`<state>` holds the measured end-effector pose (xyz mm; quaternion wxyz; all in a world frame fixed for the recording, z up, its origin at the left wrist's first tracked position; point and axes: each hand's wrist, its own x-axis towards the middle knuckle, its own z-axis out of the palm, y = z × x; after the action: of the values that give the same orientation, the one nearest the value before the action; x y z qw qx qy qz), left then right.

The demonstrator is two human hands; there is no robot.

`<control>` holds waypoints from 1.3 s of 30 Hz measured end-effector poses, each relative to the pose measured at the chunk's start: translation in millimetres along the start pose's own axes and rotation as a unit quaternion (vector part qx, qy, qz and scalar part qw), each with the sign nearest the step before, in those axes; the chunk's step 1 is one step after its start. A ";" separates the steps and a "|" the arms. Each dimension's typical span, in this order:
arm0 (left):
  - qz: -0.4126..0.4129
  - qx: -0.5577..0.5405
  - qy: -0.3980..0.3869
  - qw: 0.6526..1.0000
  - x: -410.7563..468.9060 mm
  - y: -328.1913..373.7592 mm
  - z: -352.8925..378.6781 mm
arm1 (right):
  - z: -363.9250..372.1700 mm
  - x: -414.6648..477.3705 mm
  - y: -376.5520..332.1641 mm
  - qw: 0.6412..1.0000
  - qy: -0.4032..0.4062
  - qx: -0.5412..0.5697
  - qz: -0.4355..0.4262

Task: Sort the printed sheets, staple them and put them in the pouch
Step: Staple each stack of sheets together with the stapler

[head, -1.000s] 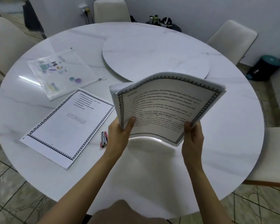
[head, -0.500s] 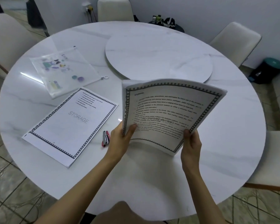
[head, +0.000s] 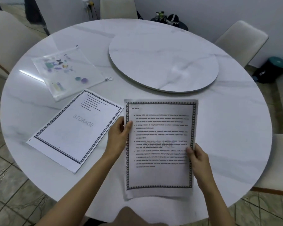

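Hands [head: 117,136] [head: 197,156] at opposite edges of sheets [head: 160,144]

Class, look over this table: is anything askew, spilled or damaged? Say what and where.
Nothing spilled or damaged. The stack lying left of the held sheets sits diagonally, and so does the pouch behind it.

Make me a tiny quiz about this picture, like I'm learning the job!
1. True or false: the pouch lies on the table, with no hand on it.
2. The left hand and right hand together hold: A) a stapler B) printed sheets C) a cup.
3. Fill in: the big grey word on the flat stack is ____.
Key: 1 true; 2 B; 3 STORAGE.
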<state>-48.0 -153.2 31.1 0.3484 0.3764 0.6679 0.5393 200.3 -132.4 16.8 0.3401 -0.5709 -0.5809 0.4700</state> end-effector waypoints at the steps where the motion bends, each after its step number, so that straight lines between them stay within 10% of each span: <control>1: -0.006 0.012 0.000 1.000 3.1 -2.1 -0.5 | 1.2 -3.4 3.5 1.000 -0.004 -0.002 0.020; 29: -0.076 0.122 -0.155 0.977 -15.4 -66.7 21.1 | 37.5 1.6 26.8 0.954 0.220 -0.162 0.125; 39: -0.060 0.092 -0.171 0.979 -14.4 -69.9 18.4 | 122.0 57.8 -47.7 0.958 -0.068 -0.255 -0.110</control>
<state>-33.9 -166.9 -40.0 0.4533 0.4528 0.6667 0.3808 63.5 -90.4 13.4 0.1924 -0.5380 -0.7622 0.3042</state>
